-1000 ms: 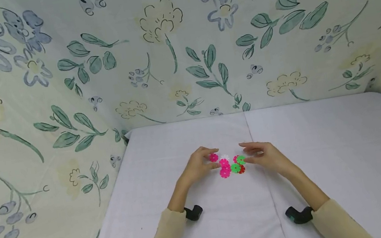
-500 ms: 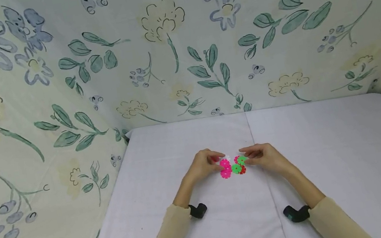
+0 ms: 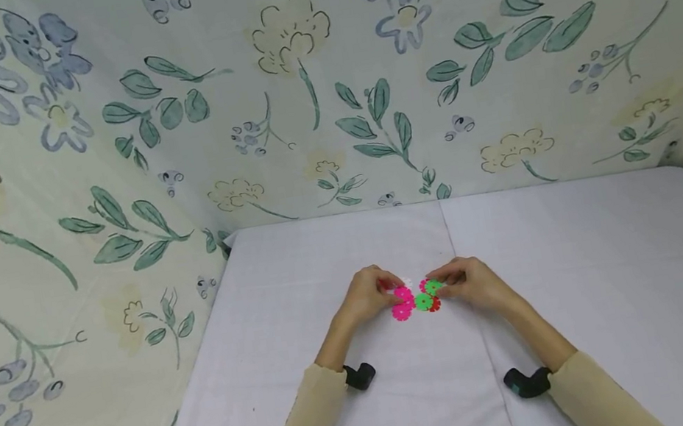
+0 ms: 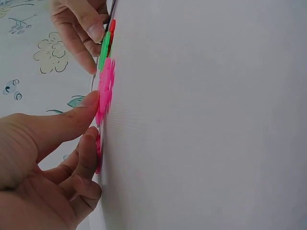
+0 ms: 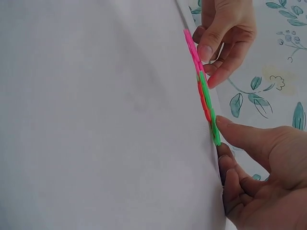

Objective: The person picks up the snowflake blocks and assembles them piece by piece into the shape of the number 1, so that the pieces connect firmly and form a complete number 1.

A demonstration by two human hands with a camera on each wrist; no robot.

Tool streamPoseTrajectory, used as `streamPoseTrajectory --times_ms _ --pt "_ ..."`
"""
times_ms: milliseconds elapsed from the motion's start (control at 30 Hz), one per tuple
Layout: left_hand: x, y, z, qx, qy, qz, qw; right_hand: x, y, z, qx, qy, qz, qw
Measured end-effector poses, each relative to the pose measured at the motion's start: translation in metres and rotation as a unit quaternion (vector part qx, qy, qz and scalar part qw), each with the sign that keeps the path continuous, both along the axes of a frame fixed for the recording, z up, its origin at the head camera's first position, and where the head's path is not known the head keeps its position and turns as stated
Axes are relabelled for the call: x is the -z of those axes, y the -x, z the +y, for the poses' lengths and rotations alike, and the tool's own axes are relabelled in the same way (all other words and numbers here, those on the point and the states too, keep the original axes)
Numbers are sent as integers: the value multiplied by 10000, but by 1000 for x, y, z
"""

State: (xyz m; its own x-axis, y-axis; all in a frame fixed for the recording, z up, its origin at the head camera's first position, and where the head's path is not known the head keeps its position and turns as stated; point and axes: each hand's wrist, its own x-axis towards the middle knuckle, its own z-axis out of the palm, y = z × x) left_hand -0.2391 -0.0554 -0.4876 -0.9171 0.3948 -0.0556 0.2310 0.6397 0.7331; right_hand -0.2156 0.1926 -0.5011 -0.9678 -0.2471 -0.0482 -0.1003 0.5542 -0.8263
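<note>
Small notched plastic snowflake discs lie in a cluster on the white cloth. Pink discs [image 3: 402, 312] make up the left part; green discs [image 3: 423, 302] overlap a red disc [image 3: 435, 305] on the right. My left hand [image 3: 367, 297] pinches at the pink discs, its thumb against them in the left wrist view. Another pink disc [image 4: 98, 160] shows by its curled fingers. From the other side my right hand [image 3: 469, 282] pinches the outer green disc [image 3: 434, 287], with the thumb on its near edge. A white disc [image 3: 407, 281] is partly hidden behind the left fingertips.
The white-covered table [image 3: 296, 265] extends around the discs, with a seam running front to back. Floral cloth [image 3: 297, 101] hangs behind and at the left. Black wrist devices [image 3: 361, 376] stick out inward from both cuffs.
My left hand has moved right and closed in on the pink discs, which have tilted slightly. A separate pink disc at left is now covered by the fingers. My right fingers have drawn together at the green disc.
</note>
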Motion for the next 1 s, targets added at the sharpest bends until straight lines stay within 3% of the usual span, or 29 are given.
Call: streamPoseTrajectory --times_ms 233,500,1000 --pt "0 -1 2 -4 -20 -29 10000 0 -1 -1 31 -223 57 9997" --pt "2 -6 2 80 -304 -194 9993 -3 -6 -4 41 10 86 10000" --pt "-1 -11 3 337 -552 -8 9979 -5 -5 -4 35 -92 27 9999"
